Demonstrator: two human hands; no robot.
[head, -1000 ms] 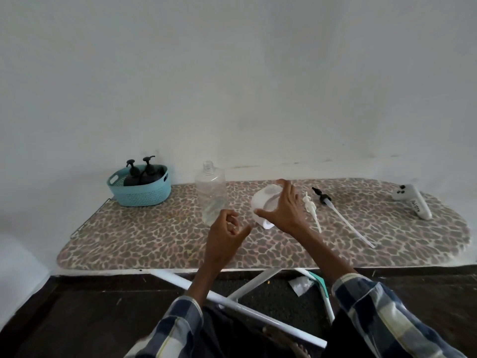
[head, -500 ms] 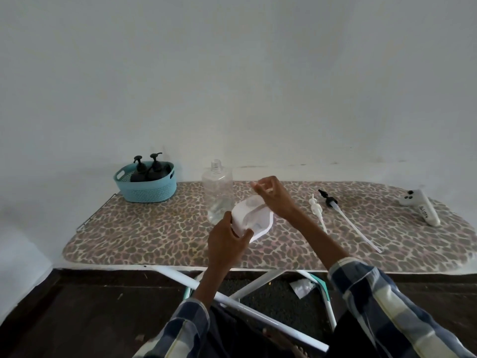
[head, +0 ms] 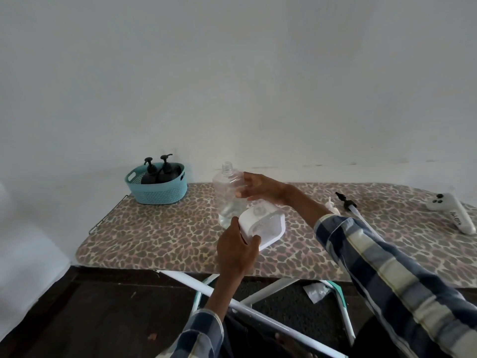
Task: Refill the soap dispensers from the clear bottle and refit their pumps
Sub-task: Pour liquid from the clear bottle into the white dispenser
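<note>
- Left hand [head: 236, 250] is clamped on the near corner of the white dispenser [head: 263, 226], holding it tilted above the board [head: 154, 236], pump off, neck opening facing up and away.
- Right hand [head: 260, 189] is closed round the upper body of the clear bottle [head: 228, 195], uncapped, upright, a little liquid low inside; whether its base rests on the board cannot be told.
- Risk: with the dispenser tilted and its opening small, a pour started before the necks line up would likely spill onto the board cover.
- Risk: the smooth bottle could slip in a one-handed tip.
- White pump [head: 331, 205] and black pump [head: 347, 202] lie right of the forearm, partly hidden by the sleeve.
- Remote-like white device [head: 451, 211] lies at far right.
- Teal basket [head: 158, 191] at far left holds two black dispensers [head: 160, 171], pumps fitted.
- Nothing stands between bottle and dispenser.
</note>
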